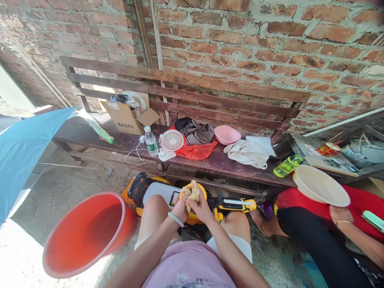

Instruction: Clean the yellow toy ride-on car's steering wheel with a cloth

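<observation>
Just right of the red bucket (87, 232), left hand (181, 208) and right hand (202, 210) pull at a crumpled yellowish wad (192, 193), fingers clamped on it.

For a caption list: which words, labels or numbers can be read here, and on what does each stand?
Nothing can be quoted with certainty.
Cardboard box: one printed row of Chinese characters, too blurred to quote.
Water bottle, green label: too small.
Pink shirt print: cut off, unreadable.
Yellow bundle in left hand and right hand: no text.
</observation>
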### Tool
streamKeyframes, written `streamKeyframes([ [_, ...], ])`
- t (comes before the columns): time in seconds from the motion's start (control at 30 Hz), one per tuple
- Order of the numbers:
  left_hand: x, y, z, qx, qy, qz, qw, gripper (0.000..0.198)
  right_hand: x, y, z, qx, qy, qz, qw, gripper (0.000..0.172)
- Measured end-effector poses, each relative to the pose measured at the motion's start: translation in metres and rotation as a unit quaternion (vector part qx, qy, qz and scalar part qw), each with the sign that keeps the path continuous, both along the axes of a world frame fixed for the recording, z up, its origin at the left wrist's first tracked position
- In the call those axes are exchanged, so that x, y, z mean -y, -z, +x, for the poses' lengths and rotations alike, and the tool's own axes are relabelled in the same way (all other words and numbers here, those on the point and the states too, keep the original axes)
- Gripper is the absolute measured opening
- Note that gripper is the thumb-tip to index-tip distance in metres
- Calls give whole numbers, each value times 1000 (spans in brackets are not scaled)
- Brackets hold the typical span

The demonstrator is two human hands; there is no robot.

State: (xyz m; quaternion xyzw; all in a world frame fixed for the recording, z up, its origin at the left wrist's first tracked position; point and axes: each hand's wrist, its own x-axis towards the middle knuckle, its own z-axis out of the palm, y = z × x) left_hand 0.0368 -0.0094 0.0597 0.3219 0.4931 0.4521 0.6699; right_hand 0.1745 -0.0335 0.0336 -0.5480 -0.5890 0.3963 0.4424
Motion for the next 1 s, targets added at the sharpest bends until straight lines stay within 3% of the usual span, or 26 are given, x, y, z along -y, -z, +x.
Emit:
streamKeyframes([
  [0.07, 10, 1, 11, 99, 52, -66, 992, 35, 4, -6, 1, -63, -44, -9, 997, 87],
  [0.13, 17, 5, 15, 179, 91, -138, 970, 36, 10, -5, 5, -60, -51, -21, 997, 92],
  [0.23, 21, 19, 13, 175, 108, -161, 965, 42, 18, 4, 9, 6, -18, -26, 999, 88],
  [0.3, 19, 30, 8, 99, 104, -117, 983, 47, 19, 10, 10, 58, -1, -33, 998, 83],
  [0.37, 12, 42, -1, -44, 83, -25, 995, 52, 15, 11, 11, 128, 11, -37, 991, 80],
  [0.4, 6, 49, -6, -130, 65, 38, 989, 55, 11, 10, 12, 171, 17, -34, 985, 79],
  [0.5, -8, 73, -22, -333, 30, 178, 926, 70, -14, -1, 18, 301, 17, -4, 953, 78],
  [0.6, -11, 101, -31, -426, 100, 143, 888, 80, -47, -12, 22, 399, -33, 6, 916, 77],
  [0.63, -9, 109, -32, -428, 143, 121, 884, 82, -57, -14, 22, 423, -51, -17, 905, 77],
  [0.7, -6, 119, -31, -422, 172, 103, 884, 84, -74, -13, 22, 449, -64, -102, 885, 78],
  [0.77, -5, 121, -29, -432, 191, 76, 878, 84, -83, -7, 21, 450, -44, -183, 873, 80],
  [0.87, -8, 114, -27, -399, 179, 28, 899, 85, -85, 3, 22, 433, -12, -219, 874, 79],
  [1.0, -12, 112, -27, -239, 94, 20, 966, 94, -76, 11, 26, 410, 27, -229, 883, 76],
])
